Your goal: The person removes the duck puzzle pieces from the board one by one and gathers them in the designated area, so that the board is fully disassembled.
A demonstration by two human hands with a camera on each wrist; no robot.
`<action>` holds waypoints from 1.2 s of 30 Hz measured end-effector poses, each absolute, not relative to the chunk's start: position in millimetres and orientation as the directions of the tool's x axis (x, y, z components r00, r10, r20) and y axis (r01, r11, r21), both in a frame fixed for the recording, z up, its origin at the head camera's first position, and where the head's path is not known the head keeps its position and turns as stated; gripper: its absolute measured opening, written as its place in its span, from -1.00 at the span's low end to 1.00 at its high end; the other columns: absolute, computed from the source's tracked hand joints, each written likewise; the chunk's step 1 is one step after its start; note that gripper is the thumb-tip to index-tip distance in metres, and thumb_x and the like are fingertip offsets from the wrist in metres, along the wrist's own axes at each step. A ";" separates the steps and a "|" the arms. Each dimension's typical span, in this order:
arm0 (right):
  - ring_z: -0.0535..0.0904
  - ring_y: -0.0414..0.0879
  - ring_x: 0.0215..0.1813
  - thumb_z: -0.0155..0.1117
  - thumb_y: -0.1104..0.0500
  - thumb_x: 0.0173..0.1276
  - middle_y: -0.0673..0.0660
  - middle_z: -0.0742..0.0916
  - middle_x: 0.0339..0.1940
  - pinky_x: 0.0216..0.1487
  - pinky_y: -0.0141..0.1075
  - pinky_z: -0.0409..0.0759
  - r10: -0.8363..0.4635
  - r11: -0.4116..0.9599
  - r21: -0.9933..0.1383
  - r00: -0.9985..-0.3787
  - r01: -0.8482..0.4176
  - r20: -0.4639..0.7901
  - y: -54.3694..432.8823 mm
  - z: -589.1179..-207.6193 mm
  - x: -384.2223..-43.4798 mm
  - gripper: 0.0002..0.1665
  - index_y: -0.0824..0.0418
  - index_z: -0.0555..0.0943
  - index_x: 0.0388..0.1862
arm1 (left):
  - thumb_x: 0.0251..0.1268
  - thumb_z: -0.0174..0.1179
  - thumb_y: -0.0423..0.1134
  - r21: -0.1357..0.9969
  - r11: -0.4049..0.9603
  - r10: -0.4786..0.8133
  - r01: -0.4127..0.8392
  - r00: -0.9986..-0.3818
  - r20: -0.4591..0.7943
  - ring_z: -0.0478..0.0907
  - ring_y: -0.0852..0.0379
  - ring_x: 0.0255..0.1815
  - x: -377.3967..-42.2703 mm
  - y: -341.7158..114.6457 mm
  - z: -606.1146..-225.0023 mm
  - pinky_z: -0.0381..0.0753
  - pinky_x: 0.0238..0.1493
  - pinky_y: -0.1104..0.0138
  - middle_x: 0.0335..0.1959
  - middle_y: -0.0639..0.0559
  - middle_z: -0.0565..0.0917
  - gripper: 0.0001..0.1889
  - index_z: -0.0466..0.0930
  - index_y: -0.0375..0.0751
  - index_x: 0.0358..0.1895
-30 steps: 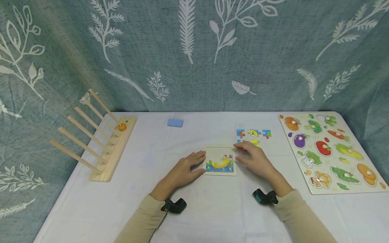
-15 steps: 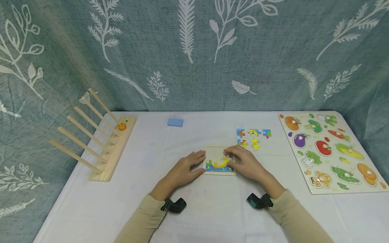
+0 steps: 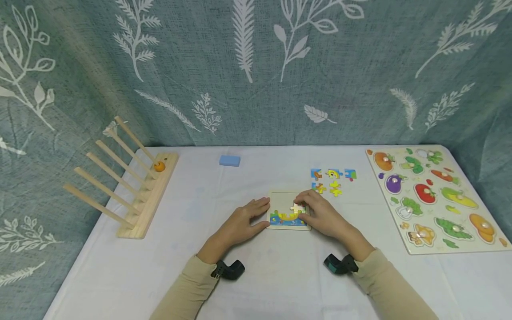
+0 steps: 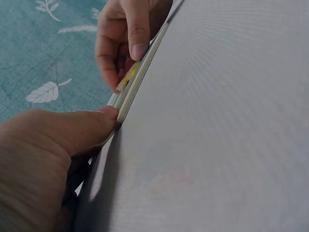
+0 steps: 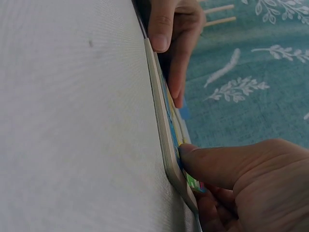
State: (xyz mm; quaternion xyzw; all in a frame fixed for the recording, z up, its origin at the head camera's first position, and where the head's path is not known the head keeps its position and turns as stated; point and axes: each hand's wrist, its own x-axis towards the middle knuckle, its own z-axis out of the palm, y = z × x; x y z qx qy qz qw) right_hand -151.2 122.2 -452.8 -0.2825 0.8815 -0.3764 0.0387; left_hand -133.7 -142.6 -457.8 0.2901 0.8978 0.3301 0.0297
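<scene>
A small wooden puzzle tray (image 3: 281, 200) lies on the white cloth, its lower part filled with blue and yellow pieces. My left hand (image 3: 242, 224) rests against its left edge, fingers extended and thumb near the front corner. Over the tray's right side, my right hand (image 3: 326, 218) pinches a puzzle piece (image 3: 297, 208) between thumb and fingers; the piece catches the light and looks pale from above. In the left wrist view the same yellow piece (image 4: 126, 77) stands tilted above the tray's edge. My right fingers partly hide the tray's upper right corner.
Several loose puzzle pieces (image 3: 334, 174) lie just behind the right hand. A vegetable peg board (image 3: 434, 218) is at the right. On the left stands a wooden rack (image 3: 150, 200) with slanted pegs and an orange bead (image 3: 159, 166). A blue block (image 3: 230, 161) sits farther back.
My right hand has moved left from the tray's right edge onto its pieces. The piece under its fingers now shows pale and tilted. My left hand has stayed at the left edge.
</scene>
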 end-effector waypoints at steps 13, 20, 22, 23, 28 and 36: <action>0.51 -0.02 0.08 0.35 0.26 0.22 0.10 0.59 0.00 0.17 -0.06 0.52 -0.536 0.544 -0.697 -0.832 -0.468 0.140 123.9 -451.0 -149.8 -0.56 0.23 0.53 0.09 | 0.23 0.27 -0.17 0.609 0.619 0.538 0.496 -0.833 0.131 0.29 -0.04 0.40 -133.2 -142.3 -457.5 0.23 0.47 0.12 0.35 -0.10 0.40 -0.45 0.44 -0.35 0.25; 0.49 -0.13 -0.10 0.31 0.32 0.25 0.11 0.60 0.01 -0.08 -0.26 0.55 -0.514 0.543 -0.712 -0.847 -0.445 0.137 124.0 -450.8 -148.5 -0.56 0.25 0.56 0.13 | 0.23 0.27 -0.17 0.611 0.613 0.541 0.502 -0.830 0.139 0.29 -0.03 0.40 -133.9 -142.5 -458.6 0.21 0.47 0.14 0.35 -0.11 0.40 -0.45 0.45 -0.36 0.24; 0.50 -0.13 -0.11 0.29 0.33 0.25 0.10 0.61 0.01 -0.11 -0.29 0.56 -0.507 0.541 -0.717 -0.851 -0.440 0.140 124.1 -450.7 -148.2 -0.57 0.25 0.57 0.13 | 0.23 0.27 -0.17 0.613 0.608 0.544 0.504 -0.827 0.141 0.29 -0.03 0.40 -134.3 -142.4 -458.6 0.21 0.47 0.14 0.35 -0.12 0.40 -0.45 0.44 -0.37 0.24; 0.51 -0.12 -0.10 0.29 0.34 0.25 0.10 0.61 0.01 -0.10 -0.29 0.56 -0.502 0.539 -0.720 -0.853 -0.436 0.141 124.3 -451.0 -148.3 -0.57 0.25 0.57 0.13 | 0.23 0.27 -0.18 0.615 0.605 0.545 0.506 -0.826 0.143 0.29 -0.03 0.40 -134.6 -142.3 -458.6 0.20 0.48 0.15 0.35 -0.12 0.40 -0.45 0.44 -0.37 0.24; 0.55 -0.05 0.06 0.28 0.33 0.27 0.08 0.63 0.02 0.04 -0.17 0.58 -0.480 0.537 -0.730 -0.865 -0.423 0.148 125.0 -452.5 -149.0 -0.58 0.22 0.57 0.13 | 0.21 0.28 -0.19 0.619 0.597 0.547 0.511 -0.823 0.152 0.30 -0.03 0.40 -135.0 -141.8 -456.9 0.20 0.48 0.15 0.34 -0.13 0.40 -0.45 0.44 -0.38 0.24; 0.57 -0.05 0.01 0.30 0.29 0.27 0.08 0.65 0.03 0.02 -0.15 0.62 -0.447 0.524 -0.738 -0.875 -0.426 0.188 129.0 -448.1 -151.2 -0.60 0.23 0.59 0.11 | 0.23 0.27 -0.17 0.607 0.608 0.549 0.511 -0.823 0.142 0.29 -0.06 0.40 -133.7 -143.1 -456.2 0.21 0.47 0.14 0.35 -0.14 0.40 -0.44 0.43 -0.38 0.25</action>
